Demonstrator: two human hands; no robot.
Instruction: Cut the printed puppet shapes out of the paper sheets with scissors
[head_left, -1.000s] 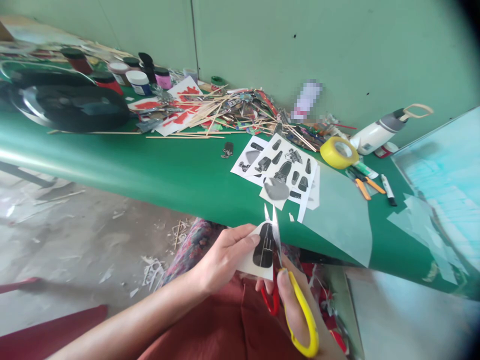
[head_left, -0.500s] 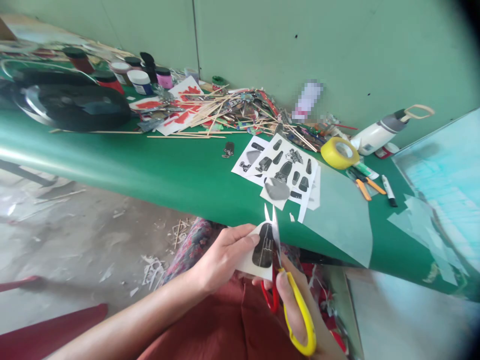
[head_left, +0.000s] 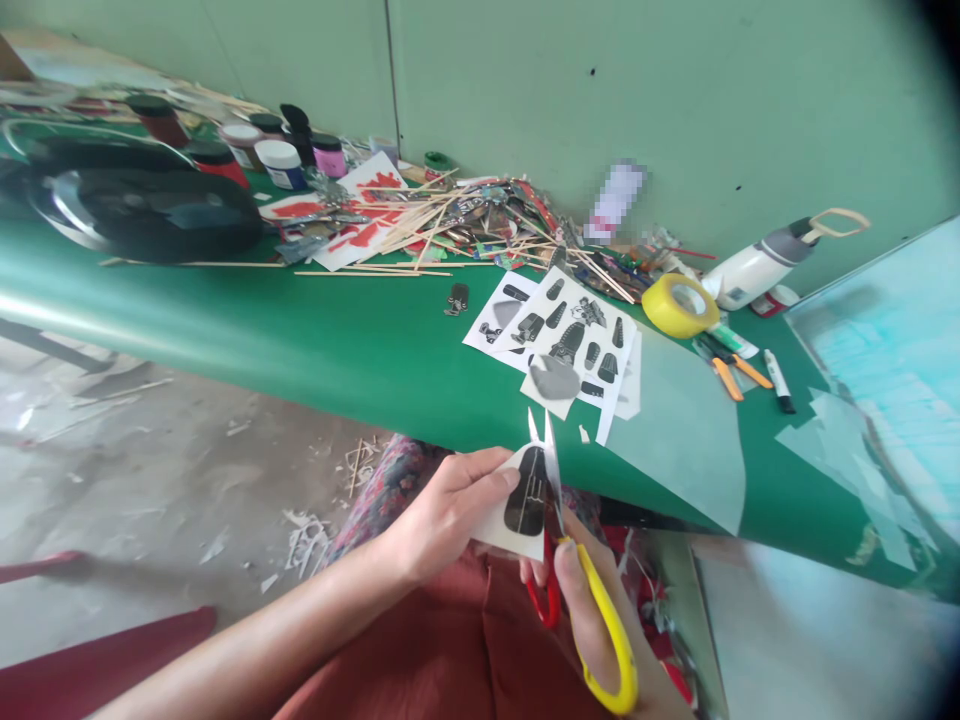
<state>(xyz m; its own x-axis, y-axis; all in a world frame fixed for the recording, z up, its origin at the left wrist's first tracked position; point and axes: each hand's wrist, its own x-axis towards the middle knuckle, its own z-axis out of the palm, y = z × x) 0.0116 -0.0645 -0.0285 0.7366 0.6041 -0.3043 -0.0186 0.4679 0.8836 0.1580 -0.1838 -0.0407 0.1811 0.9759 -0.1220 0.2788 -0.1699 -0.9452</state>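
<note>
Between the thumb and fingers of my left hand point(head_left: 457, 505) is a white piece of paper point(head_left: 499, 525) with a dark printed shape point(head_left: 526, 490) on it. My right hand point(head_left: 589, 590) grips a pair of scissors point(head_left: 611, 635) with one yellow and one red handle loop. The blades are slightly apart, tips pointing away from me, along the right edge of the printed shape. Just beyond the tips lie printed paper sheets point(head_left: 577, 325) with several dark shapes, and a tiny paper scrap point(head_left: 584, 434). A small cut-out point(head_left: 457, 299) rests left of the sheets.
The green table point(head_left: 337, 340) carries a heap of thin wooden sticks and scraps point(head_left: 480, 220), paint jars point(head_left: 280, 163), a black rounded object point(head_left: 150, 200), yellow tape point(head_left: 679, 305), orange-handled pliers point(head_left: 735, 375), a marker point(head_left: 778, 380) and a white bottle point(head_left: 757, 265). Paper offcuts point(head_left: 307, 545) litter the floor.
The yellow scissor loop has shifted slightly right and down, and the fingers at the red loop have moved a little. The left hand and paper look almost the same.
</note>
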